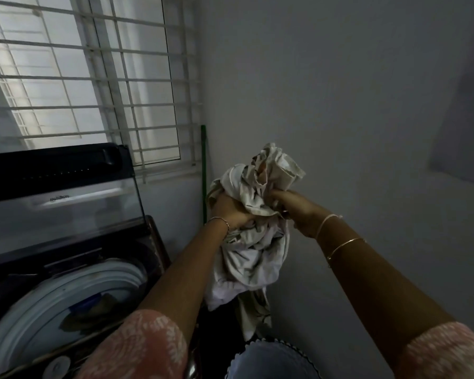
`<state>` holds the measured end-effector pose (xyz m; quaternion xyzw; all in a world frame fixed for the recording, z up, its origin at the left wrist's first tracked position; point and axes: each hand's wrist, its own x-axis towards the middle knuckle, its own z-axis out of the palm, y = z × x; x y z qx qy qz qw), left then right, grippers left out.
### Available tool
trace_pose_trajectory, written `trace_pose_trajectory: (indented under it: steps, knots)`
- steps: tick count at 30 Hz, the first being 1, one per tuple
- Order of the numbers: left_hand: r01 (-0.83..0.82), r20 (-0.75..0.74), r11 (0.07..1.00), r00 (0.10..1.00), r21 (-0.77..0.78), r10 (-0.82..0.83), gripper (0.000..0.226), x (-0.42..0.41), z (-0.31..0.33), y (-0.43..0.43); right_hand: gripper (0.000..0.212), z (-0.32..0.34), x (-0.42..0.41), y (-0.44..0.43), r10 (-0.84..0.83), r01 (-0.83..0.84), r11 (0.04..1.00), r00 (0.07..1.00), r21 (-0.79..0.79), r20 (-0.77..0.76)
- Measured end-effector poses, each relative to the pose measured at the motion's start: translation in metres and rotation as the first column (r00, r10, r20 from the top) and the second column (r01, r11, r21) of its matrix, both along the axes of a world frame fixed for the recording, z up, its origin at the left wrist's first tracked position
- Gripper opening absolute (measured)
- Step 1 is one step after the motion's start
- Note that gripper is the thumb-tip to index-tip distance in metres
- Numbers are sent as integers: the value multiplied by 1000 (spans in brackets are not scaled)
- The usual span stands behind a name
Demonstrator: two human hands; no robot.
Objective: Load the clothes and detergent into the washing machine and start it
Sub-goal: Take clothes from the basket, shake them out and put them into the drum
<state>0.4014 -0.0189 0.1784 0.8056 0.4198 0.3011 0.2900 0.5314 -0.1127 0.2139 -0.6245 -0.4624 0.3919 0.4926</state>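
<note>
Nearest, below the hands, is the rim of a laundry basket [274, 348]. Above it both hands grip one bunched pale printed cloth [255, 242]: the left hand [230, 209] and the right hand [293, 206] have their fingers curled into the fabric. The cloth hangs with its long axis vertical, its tail pointing down toward the basket. Left of the hands the washing machine [52, 291] stands with its lid [63, 187] raised; the lid's small logo is unreadable.

A dim room corner with plain grey walls [340, 91]. On the left, a window [93, 77] behind white bars [137, 110] lets in pale daylight. A green pole [204, 165] stands in the corner.
</note>
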Motion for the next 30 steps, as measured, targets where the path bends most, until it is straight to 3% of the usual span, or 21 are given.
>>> trace_pose_trajectory:
  steps: [2,5,9,11,13,15,19,22,24,26,28,30]
  knots:
    - [-65,98,996,993,-66,72,62,2,-1,-1,24,-5,1,-2,40,-40,999,999,5,-20]
    - [-202,283,966,928,-159,241,44,6,-2,-3,19,-11,-5,-7,78,-78,997,989,10,-123]
    - [-244,453,849,758,-469,468,27,7,-5,-2,37,-34,-12,-6,116,-60,984,930,168,-349]
    - [-169,514,788,675,-591,530,32,6,-7,3,25,-56,-12,-7,-77,195,961,869,195,-488]
    - [-31,581,761,626,-648,520,42,5,-6,2,19,-82,-12,-14,-362,489,854,804,177,-473]
    - [38,618,755,601,-655,507,49,6,-5,3,24,-112,-16,-21,-463,570,814,751,108,-471]
    - [87,683,750,492,-655,540,39,12,1,4,44,-161,-28,-22,-523,525,838,691,-150,-500]
    - [171,737,756,437,-631,516,50,23,11,-1,91,-167,-39,-31,-281,139,958,650,-252,-707]
    - [236,757,733,366,-638,541,51,28,23,-10,109,-164,-42,-36,-186,1,972,620,-237,-762]
    - [291,745,689,344,-664,572,35,28,31,-14,111,-160,-43,-37,-144,-1,986,485,-166,-862]
    - [320,724,654,385,-686,572,25,28,35,-18,109,-153,-39,-33,-147,69,989,346,-131,-927]
    - [360,731,639,393,-680,557,24,29,36,-16,111,-146,-31,-31,-149,135,984,276,-115,-949]
